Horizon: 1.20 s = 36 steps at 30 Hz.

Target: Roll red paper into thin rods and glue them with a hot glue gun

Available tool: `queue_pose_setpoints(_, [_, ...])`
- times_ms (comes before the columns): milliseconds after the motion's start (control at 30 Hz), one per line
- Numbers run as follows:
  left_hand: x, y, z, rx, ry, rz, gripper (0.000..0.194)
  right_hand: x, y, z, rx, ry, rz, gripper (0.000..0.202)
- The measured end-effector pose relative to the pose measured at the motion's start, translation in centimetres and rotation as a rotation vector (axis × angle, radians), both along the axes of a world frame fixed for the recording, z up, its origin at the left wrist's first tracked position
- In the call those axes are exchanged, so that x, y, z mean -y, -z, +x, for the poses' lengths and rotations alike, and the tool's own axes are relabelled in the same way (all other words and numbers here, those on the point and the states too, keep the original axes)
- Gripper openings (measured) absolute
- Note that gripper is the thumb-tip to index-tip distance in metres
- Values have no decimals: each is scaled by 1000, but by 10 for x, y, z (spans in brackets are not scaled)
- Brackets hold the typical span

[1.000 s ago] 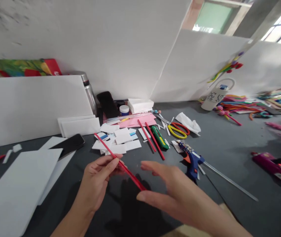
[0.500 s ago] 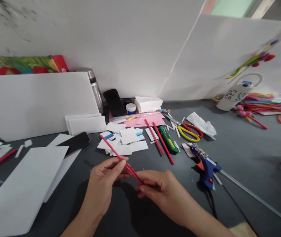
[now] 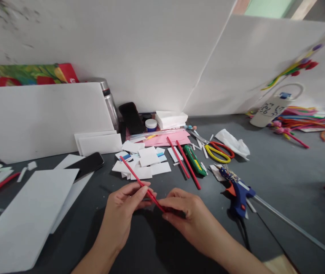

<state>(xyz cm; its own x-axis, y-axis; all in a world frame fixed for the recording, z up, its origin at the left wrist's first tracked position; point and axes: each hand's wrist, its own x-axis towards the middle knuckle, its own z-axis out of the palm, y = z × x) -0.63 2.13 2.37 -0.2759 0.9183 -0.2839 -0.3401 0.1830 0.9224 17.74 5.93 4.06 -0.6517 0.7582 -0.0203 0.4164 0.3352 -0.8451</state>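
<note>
Hands: both occupied. The left hand pinches a slim red stick near its middle, between thumb and fingers. The right hand has its fingertips closed on the lower end. The stick is held above the tabletop, slanting from ten o'clock down to four o'clock, its far end unsupported.

Surroundings, taken from the hands: white card pieces at twelve o'clock; two more red sticks at one o'clock; a green cutter and scissors towards two o'clock; a blue glue gun at three o'clock; a dark phone at ten o'clock.

Recommended handling, in this inspector's judgement: let the left pinch carry the stick, firm but not crushing; confine the right hand to light fingertip work, in line with the stick's length. Sideways pressure could bend it. Keep both wrists low and steady. Whether the surface is tacky cannot be determined.
</note>
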Motion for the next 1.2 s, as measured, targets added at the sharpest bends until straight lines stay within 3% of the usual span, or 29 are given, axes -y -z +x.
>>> queue_pose_setpoints(133, [-1, 4, 0, 1, -15, 24, 27, 1, 3, -1, -54, 47, -103, 30])
queue_pose_setpoints(300, [0, 3, 0, 46, -22, 14, 27, 0, 6, -3, -177, 130, -337, 19])
queue_pose_setpoints(433, [0, 2, -2, 114, 8, 17, 26, -2, 6, -3, -334, 89, -627, 25])
queue_pose_setpoints(667, [1, 3, -4, 180, 70, 27, 20, -4, 14, 2, -487, 29, -907, 36])
queue_pose_setpoints(1000, [2, 5, -7, 171, 108, 19, 16, -3, 12, -1, -427, 34, -772, 33])
queue_pose_setpoints(1200, [2, 4, -5, 139, 52, 20, 18, 2, 12, -5, -339, 88, -494, 25])
